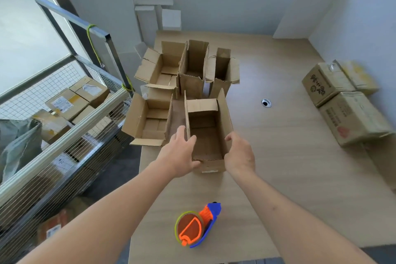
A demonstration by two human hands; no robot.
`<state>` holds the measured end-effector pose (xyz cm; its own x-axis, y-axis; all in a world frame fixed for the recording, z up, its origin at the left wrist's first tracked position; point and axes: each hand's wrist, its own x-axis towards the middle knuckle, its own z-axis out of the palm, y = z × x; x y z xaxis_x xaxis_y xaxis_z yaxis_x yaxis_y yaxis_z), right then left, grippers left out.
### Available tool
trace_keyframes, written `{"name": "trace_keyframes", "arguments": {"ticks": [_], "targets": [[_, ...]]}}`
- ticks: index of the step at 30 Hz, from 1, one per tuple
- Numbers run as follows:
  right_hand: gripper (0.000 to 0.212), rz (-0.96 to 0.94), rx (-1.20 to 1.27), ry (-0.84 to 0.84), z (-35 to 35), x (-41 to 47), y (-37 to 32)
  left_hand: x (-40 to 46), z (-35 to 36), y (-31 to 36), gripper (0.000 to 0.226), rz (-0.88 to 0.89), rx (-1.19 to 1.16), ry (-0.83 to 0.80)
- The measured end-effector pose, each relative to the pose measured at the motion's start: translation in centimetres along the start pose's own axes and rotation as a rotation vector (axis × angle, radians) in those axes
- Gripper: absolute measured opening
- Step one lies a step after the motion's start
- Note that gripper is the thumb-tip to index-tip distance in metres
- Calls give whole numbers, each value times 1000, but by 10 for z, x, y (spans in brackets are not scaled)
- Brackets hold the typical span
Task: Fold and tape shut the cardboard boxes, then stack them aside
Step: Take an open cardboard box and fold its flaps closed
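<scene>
Wooden table (278, 156), open box (209, 133) gripped between left hand (180, 154) and right hand (240, 154), fingertips hidden inside.

Open boxes (171, 79) crowd the table's (278, 156) far-left corner, taped boxes (342, 100) line its right edge, bare wood lies between.
</scene>
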<state>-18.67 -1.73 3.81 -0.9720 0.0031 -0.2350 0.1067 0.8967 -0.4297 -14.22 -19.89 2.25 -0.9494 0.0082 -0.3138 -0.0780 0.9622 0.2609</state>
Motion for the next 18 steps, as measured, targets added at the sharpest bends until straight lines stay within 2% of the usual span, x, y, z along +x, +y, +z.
{"name": "trace_keyframes", "arguments": {"ticks": [7,12,15,18], "targets": [[48,197,118,33,-32,-3,63,8,4,63,53,23,130,-34],[48,146,70,-7,-53,0,109,10,24,112,44,-96,123,-32],[48,109,29,-9,-64,5,136,9,36,142,52,-148,234,41],[48,51,-40,-5,-75,16,163,10,49,164,55,-208,248,29]]}}
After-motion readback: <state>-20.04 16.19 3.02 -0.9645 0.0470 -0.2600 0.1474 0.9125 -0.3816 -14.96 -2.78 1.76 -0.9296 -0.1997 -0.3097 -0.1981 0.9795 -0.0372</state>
